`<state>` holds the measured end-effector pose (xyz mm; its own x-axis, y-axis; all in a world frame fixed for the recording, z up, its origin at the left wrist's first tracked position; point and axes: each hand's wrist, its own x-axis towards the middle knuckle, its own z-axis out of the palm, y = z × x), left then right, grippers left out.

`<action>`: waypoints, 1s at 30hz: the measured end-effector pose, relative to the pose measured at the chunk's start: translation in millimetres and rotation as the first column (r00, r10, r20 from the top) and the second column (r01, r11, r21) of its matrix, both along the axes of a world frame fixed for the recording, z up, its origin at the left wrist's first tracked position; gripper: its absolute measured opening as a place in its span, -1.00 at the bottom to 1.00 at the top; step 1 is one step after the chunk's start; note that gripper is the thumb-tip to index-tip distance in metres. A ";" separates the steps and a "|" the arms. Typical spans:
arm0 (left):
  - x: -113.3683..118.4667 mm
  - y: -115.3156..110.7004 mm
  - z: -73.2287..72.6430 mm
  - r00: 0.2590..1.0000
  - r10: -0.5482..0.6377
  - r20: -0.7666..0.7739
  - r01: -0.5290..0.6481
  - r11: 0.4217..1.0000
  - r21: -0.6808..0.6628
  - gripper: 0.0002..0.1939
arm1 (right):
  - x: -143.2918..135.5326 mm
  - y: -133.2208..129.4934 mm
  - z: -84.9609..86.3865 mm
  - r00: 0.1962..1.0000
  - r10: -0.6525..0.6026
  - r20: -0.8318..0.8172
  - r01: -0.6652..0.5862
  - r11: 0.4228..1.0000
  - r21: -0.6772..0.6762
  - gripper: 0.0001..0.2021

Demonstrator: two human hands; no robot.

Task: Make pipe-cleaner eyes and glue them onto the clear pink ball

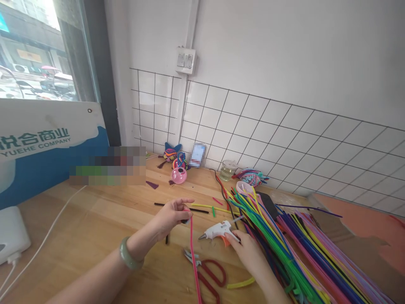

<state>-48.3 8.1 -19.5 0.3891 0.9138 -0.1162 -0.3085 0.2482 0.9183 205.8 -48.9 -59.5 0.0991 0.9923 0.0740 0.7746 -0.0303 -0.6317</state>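
My left hand pinches a pink pipe cleaner near its upper end, and the rest hangs down toward the table's front edge. Something small and dark shows under the fingertips; I cannot make out what it is. My right hand is closed around the handle of a white hot glue gun, whose nozzle points left toward the pink pipe cleaner. Below the glue gun lie red-handled scissors, partly crossed by the pipe cleaner. Short black, yellow and green pipe cleaner pieces lie behind the hands.
Bundles of coloured pipe cleaners spread across the right side. Along the back are a pink round ornament, a phone, a glass jar and a striped woven piece. A white cable crosses the left side.
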 end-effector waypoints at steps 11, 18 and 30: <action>-16.7 12.1 1.0 0.999 -0.020 0.049 0.018 0.999 0.042 -0.59 | -16.6 -6.4 23.4 0.939 0.024 -0.342 0.010 0.995 0.096 -0.64; -19.9 14.6 -1.1 0.999 -0.034 0.028 0.035 0.999 -0.028 -0.59 | -27.4 -19.6 44.1 0.829 0.109 -0.549 -0.031 0.988 0.150 -0.62; -25.5 14.7 0.5 0.990 -0.138 0.032 0.142 0.970 -0.196 -0.56 | -46.3 -36.7 36.2 0.898 0.247 -0.363 -0.225 0.969 0.103 -0.71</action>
